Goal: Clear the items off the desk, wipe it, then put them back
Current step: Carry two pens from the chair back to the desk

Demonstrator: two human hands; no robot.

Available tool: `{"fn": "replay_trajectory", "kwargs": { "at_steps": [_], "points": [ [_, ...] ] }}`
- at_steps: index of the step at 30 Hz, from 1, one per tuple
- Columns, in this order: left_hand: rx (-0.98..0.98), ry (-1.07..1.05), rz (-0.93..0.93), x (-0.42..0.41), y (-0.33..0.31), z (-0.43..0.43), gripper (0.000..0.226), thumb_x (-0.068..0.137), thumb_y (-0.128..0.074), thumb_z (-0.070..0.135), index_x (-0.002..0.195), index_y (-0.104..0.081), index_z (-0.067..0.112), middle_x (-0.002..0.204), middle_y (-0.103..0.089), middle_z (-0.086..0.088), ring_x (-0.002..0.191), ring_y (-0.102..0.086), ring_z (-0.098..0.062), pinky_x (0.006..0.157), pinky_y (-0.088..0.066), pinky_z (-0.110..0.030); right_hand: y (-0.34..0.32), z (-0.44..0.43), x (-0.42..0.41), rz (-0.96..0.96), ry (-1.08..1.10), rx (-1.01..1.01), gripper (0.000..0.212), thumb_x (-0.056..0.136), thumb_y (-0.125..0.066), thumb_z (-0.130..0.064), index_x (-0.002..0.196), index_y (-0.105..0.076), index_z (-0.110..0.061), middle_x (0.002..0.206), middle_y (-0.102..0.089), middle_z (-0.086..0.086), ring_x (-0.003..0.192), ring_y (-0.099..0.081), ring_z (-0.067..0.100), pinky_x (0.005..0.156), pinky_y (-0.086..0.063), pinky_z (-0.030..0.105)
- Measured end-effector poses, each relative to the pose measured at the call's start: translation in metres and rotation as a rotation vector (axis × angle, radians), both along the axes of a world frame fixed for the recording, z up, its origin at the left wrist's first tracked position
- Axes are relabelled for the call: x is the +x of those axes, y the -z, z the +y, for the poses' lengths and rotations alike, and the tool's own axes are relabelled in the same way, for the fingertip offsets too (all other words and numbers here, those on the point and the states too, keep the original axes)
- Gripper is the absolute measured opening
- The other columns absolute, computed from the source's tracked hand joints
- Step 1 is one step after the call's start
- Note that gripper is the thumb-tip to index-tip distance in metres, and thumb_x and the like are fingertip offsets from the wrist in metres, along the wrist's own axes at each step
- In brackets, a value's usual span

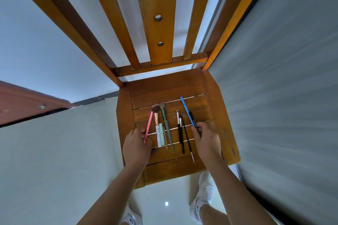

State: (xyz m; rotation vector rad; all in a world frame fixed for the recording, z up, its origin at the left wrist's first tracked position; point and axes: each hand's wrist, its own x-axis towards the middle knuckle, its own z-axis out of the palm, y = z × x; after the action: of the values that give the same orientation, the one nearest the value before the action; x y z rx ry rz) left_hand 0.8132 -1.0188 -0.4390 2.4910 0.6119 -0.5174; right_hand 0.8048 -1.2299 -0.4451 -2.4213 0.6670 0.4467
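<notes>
Makeup brushes (165,122) lie in a row on a wooden chair seat (215,115), a hand at each end of the row.
Left hand (136,144) pinches a pink stick (148,126) near its lower end. Right hand (207,140) curls its fingers round a blue pen (186,109) and a black pencil (193,118) together. Remaining brushes lie between the hands, handles toward the person. Judgement: the seat serves as a temporary holding place; whether items are being set down or collected cannot be determined.

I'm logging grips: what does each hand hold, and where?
Left hand pinches the pink stick near its lower end; right hand grips the blue pencil and black pencil by their lower ends.
</notes>
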Motion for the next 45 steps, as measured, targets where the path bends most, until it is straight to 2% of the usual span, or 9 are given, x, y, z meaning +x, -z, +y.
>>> {"fn": "replay_trajectory", "kwargs": {
  "at_steps": [9,15,21,25,28,30,35,40,45],
  "points": [
    [-0.085,-0.046,-0.089,-0.004,0.000,0.008,0.027,0.094,-0.065,0.017,0.121,-0.065,0.015,0.107,-0.068,0.000,0.090,-0.058,-0.012,0.082,-0.047,-0.023,-0.003,0.001,-0.008,-0.046,0.002,0.047,0.028,0.101,-0.055,-0.039,0.121,-0.063,-0.022,0.110,-0.067,-0.003,0.092,-0.064,0.014,0.079,-0.060,0.034],
    [-0.167,-0.125,-0.213,-0.002,-0.045,0.016,0.010,0.093,-0.067,0.022,0.101,-0.065,0.025,0.089,-0.065,0.010,0.072,-0.059,-0.003,0.065,-0.042,-0.009,-0.043,0.008,-0.013,-0.073,0.009,0.033,0.028,0.100,-0.054,-0.044,0.118,-0.063,-0.024,0.103,-0.067,-0.006,0.085,-0.064,0.012,0.074,-0.061,0.035],
    [-0.239,-0.175,-0.431,0.019,-0.186,0.030,0.010,0.091,-0.068,0.031,0.099,-0.063,0.030,0.088,-0.064,0.013,0.074,-0.061,-0.004,0.064,-0.038,-0.008,-0.169,0.028,0.012,-0.191,-0.075,0.042,0.027,0.099,-0.051,-0.051,0.115,-0.061,-0.032,0.096,-0.064,-0.013,0.077,-0.061,0.005,0.059,-0.046,0.011],
    [-0.291,-0.236,-0.594,0.030,-0.317,0.051,0.029,0.090,-0.071,0.021,0.118,-0.067,0.016,0.097,-0.069,0.004,0.083,-0.065,-0.010,0.072,-0.047,-0.012,-0.286,0.053,0.037,-0.381,-0.157,0.105,0.028,0.097,-0.052,-0.053,0.112,-0.061,-0.031,0.097,-0.060,-0.017,0.079,-0.060,0.003,0.061,-0.046,0.009],
    [-0.283,-0.306,-0.705,0.014,-0.413,0.077,0.032,0.090,-0.071,0.018,0.121,-0.064,0.018,0.097,-0.067,0.006,0.084,-0.064,-0.005,0.071,-0.043,-0.004,-0.370,0.081,0.044,-0.519,-0.270,0.163,0.028,0.097,-0.054,-0.051,0.115,-0.062,-0.031,0.099,-0.058,-0.019,0.082,-0.060,0.002,0.061,-0.046,0.007],
    [-0.264,-0.381,-0.803,-0.006,-0.467,0.098,0.031,0.089,-0.072,0.017,0.120,-0.065,0.018,0.091,-0.067,0.011,0.083,-0.065,0.000,0.069,-0.045,-0.003,-0.416,0.105,0.046,-0.594,-0.354,0.245,0.029,0.097,-0.056,-0.048,0.115,-0.065,-0.028,0.100,-0.059,-0.017,0.088,-0.062,0.006,0.072,-0.050,0.012],
    [-0.152,-0.572,-1.009,-0.093,-0.556,0.164,0.027,0.084,-0.076,0.012,0.109,-0.070,0.022,0.084,-0.069,0.016,0.077,-0.065,0.008,0.060,-0.044,-0.001,-0.502,0.184,0.028,-0.704,-0.600,0.328,0.025,0.098,-0.060,-0.041,0.115,-0.067,-0.024,0.101,-0.062,-0.012,0.086,-0.061,0.008,0.072,-0.045,0.010],
    [-0.066,-0.790,-1.153,-0.215,-0.601,0.252,0.025,0.085,-0.077,0.012,0.107,-0.070,0.023,0.078,-0.068,0.016,0.064,-0.064,0.004,0.049,-0.042,-0.003,-0.551,0.303,-0.038,-0.801,-0.841,0.433,0.013,0.099,-0.061,-0.035,0.103,-0.067,-0.025,0.091,-0.060,-0.014,0.084,-0.059,0.009,0.072,-0.051,0.027],
    [-0.015,-1.030,-1.246,-0.367,-0.619,0.351,0.028,0.083,-0.076,0.009,0.097,-0.069,0.031,0.076,-0.069,0.019,0.065,-0.066,0.002,0.056,-0.047,-0.007,-0.568,0.449,-0.155,-0.827,-1.043,0.604,0.013,0.096,-0.065,-0.036,0.101,-0.068,-0.025,0.086,-0.064,-0.015,0.081,-0.058,0.004,0.071,-0.046,0.024]
  ]
}}
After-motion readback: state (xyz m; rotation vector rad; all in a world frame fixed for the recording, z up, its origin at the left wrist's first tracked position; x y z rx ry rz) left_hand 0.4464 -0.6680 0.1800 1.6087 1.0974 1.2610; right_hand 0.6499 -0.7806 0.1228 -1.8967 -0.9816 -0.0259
